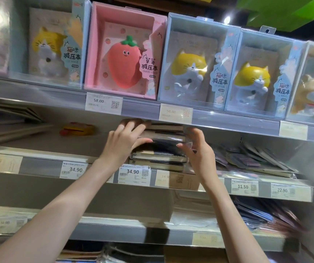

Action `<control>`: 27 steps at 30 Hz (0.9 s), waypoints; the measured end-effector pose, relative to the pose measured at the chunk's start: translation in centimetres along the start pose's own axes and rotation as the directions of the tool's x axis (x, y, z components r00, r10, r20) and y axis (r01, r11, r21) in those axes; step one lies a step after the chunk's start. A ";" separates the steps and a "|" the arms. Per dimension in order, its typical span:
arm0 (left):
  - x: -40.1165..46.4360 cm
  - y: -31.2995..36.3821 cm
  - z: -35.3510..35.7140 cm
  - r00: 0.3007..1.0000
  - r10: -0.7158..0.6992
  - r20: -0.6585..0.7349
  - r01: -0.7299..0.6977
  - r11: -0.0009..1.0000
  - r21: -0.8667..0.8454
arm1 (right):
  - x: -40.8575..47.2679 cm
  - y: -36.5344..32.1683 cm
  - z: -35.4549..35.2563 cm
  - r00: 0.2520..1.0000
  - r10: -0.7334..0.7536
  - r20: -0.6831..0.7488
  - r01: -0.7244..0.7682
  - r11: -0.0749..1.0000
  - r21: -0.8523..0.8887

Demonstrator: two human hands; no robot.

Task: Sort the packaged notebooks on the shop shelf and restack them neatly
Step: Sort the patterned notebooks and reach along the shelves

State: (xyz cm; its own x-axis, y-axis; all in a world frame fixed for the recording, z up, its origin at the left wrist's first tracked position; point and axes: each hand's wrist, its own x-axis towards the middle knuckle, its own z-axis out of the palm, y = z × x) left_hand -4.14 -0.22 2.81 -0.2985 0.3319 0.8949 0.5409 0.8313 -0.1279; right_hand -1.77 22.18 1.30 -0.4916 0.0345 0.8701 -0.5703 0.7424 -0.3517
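I see both hands reaching into the second shelf (38,164) from above. My left hand (123,141) grips the left end of a dark plastic-wrapped notebook (163,144), and my right hand (197,149) holds its right end. It sits atop a stack of notebooks (158,160). Above, a pink strawberry box (124,59) stands between cat boxes (196,67). Price tags (133,173) read 34.90.

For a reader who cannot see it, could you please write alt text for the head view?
Two hands, left hand and right hand, hold a wrapped dark notebook atop a notebook stack on a shop shelf. Above stand boxed cat and strawberry notebooks.
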 end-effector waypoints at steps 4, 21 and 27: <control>0.7 -0.6 -0.2 0.998 -0.064 -0.004 0.064 0.993 -0.099 | 0.8 1.2 -0.1 0.997 0.054 -0.062 -0.060 0.994 -0.091; -2.4 0.6 -0.3 0.851 -0.321 0.415 0.441 0.867 -0.232 | -1.5 2.4 -0.8 0.997 0.078 0.028 -0.078 0.997 -0.015; -1.6 0.5 -0.7 0.803 -0.297 0.516 0.507 0.797 -0.329 | -2.1 0.8 0.8 0.991 0.075 0.108 -0.075 0.997 -0.005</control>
State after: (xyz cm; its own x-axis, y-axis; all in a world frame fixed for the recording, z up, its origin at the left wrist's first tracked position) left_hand -2.82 -0.66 1.59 -0.8066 0.2495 0.5359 0.5385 0.6841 0.4919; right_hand -1.73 22.17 -1.10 -0.6016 0.0174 0.7986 -0.5283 0.7413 -0.4141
